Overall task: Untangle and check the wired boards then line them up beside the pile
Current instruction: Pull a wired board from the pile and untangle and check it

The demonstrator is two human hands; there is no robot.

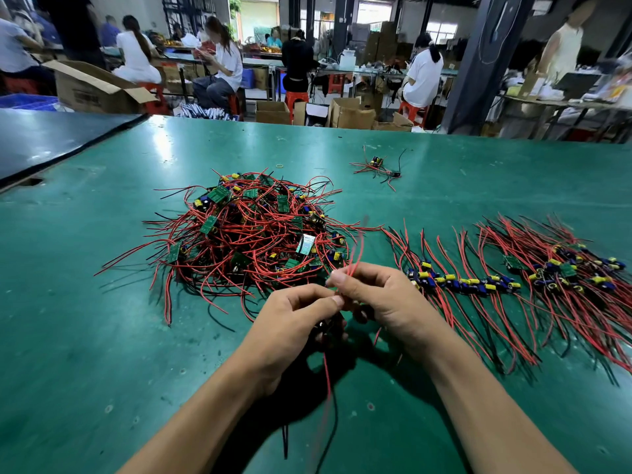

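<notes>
Your right hand (379,295) pinched a bunch of red wires (355,254) between thumb and forefinger, the wires rising up and away from the fingertips. Your left hand (290,316) was closed just beside it, fingertips touching the same bundle from below. A dark part sat between the two hands, mostly hidden by your fingers; whether it was a board could not be told. A red lead and a black lead (333,415) hung down from the grip toward the near edge of the table (85,336).

Just beyond your hands, slightly to the left, lay the pile (253,230): green boards tangled in red and black wire. To the right of the hands, a row (461,282) of boards lay side by side, with blue and yellow parts in a line and wires fanned out far and near. Further right lay a second, denser group (567,268), arranged the same way.

Well apart, at the far right of the pile, a small stray cluster (378,167) lay alone. A rubber band (280,164) lay just beyond the pile.
</notes>
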